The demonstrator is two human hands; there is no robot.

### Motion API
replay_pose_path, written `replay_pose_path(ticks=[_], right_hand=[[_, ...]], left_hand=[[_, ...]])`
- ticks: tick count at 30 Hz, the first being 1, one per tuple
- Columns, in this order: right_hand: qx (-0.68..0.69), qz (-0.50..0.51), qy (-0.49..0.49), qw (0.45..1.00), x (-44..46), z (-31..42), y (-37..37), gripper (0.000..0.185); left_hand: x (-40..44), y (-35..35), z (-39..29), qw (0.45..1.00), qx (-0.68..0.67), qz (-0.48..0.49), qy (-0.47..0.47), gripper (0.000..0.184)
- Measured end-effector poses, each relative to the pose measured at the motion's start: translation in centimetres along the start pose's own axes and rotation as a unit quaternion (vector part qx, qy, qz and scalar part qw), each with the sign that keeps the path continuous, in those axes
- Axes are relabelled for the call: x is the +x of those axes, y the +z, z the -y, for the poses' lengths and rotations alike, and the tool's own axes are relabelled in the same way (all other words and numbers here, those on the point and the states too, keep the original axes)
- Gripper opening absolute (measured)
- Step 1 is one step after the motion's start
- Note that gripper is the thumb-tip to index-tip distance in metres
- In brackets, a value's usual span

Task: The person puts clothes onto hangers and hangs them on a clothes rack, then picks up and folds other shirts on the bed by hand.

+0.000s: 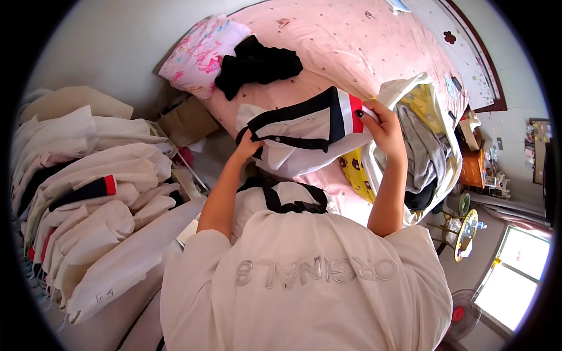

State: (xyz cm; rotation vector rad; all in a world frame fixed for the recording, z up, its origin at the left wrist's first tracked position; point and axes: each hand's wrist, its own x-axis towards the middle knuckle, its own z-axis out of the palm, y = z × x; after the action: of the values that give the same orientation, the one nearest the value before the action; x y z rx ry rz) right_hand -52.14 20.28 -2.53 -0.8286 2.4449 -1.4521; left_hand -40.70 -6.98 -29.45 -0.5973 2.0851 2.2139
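Between my hands a white shirt (304,128) with dark navy edging and a red, white and navy striped end is stretched out above the bed. My left hand (248,145) is closed on its dark-edged left side. At the striped end, my right hand (383,127) pinches the fabric; a small dark round spot shows by its fingers. White cloth hangs below the striped part. Right beside my right forearm stands a yellow bear-print fabric basket (353,169) with a white rim, holding grey and black clothes (414,149).
The bed has a pink sheet (333,35), a floral pillow (196,55) and a bunched black garment (257,63). A packed row of mostly white clothes (99,216) fills the left. A cardboard box (188,120) sits by the bed; a fan (462,316) stands lower right.
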Motion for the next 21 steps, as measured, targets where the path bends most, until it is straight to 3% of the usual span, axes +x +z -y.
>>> replay_pose_path(ticks=[3,4,5,7,9,12,15,17,18,19,21], right_hand=[[-0.038,-0.006,0.003,0.999,-0.2,-0.9,-0.3,0.020],[-0.064,-0.015,0.022,0.998,-0.3,-1.0,-0.2,0.020],[-0.090,-0.024,0.040,0.995,-0.5,-0.9,0.0,0.020],[-0.127,-0.038,0.054,0.990,-1.0,-1.2,0.2,0.019],[-0.149,-0.048,0.044,0.987,-1.8,-2.1,0.2,0.019],[-0.159,-0.036,0.052,0.985,-3.8,-2.5,-0.6,0.016],[-0.185,-0.033,0.047,0.981,-6.0,-2.3,-2.0,0.017],[-0.187,-0.051,0.120,0.974,-7.1,-1.2,-3.6,0.019],[-0.196,-0.056,0.205,0.957,-7.1,1.1,-4.4,0.022],[-0.219,-0.086,0.225,0.946,-7.3,2.0,-5.5,0.024],[-0.362,-0.140,0.208,0.898,-5.6,5.1,-7.3,0.021]], left_hand=[[2.9,-1.5,2.4,0.993,0.041,0.105,0.047,0.036],[3.1,-1.3,2.3,0.981,0.138,0.014,0.135,0.022],[3.2,-1.9,2.1,0.971,0.179,-0.003,0.158,0.021],[2.8,-3.1,1.2,0.966,0.159,-0.114,0.168,0.022],[0.6,-5.3,-1.1,0.962,0.158,-0.160,0.156,0.020],[-4.3,-7.8,-4.5,0.982,0.106,-0.091,0.129,0.026],[-7.4,-9.0,-5.6,0.975,0.130,0.104,0.146,0.037],[-9.7,-6.6,-9.8,0.955,0.226,0.151,0.119,0.040],[-10.1,-5.3,-10.8,0.955,0.217,0.188,0.076,0.039],[-10.4,-4.0,-11.7,0.952,0.209,0.222,0.033,0.037],[-10.6,-1.6,-13.5,0.946,0.176,0.269,0.041,0.030]])
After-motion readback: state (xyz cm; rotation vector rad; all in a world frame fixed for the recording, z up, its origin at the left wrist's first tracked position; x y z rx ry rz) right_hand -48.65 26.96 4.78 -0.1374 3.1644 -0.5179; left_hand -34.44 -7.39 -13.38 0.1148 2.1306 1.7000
